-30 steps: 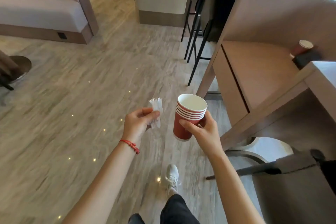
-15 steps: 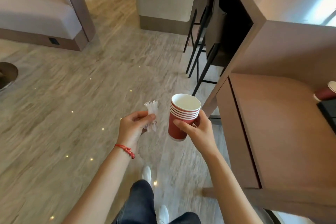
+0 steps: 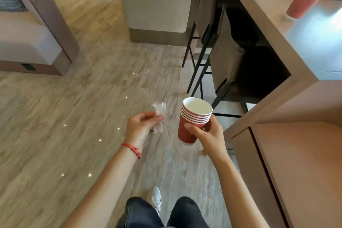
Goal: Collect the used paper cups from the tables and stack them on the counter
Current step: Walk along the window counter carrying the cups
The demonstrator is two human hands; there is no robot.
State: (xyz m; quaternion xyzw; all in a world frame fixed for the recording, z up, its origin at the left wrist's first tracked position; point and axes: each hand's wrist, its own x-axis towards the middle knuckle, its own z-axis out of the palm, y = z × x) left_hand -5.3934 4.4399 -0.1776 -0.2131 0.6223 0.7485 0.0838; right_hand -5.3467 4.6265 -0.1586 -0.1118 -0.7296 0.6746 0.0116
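Note:
My right hand (image 3: 209, 135) grips a stack of several nested red paper cups (image 3: 192, 118), upright with the white inside of the top cup showing. My left hand (image 3: 141, 127) pinches a small crumpled white wrapper (image 3: 159, 110) just left of the stack. Another red paper cup (image 3: 303, 2) stands on the high wooden counter (image 3: 273, 29) at the upper right, blurred. Both hands hover over the floor in front of me.
A lower wooden cabinet (image 3: 296, 163) runs along the right. Black-legged bar stools (image 3: 218, 57) are tucked under the counter. A beige pillar (image 3: 155, 2) stands ahead and a sofa (image 3: 27, 39) sits at the upper left. My legs and a white shoe (image 3: 156, 198) show below.
I have walked forward along the cabinet; the counter and its red cup have come nearer. Both hands keep the same hold on the cup stack and the wrapper.

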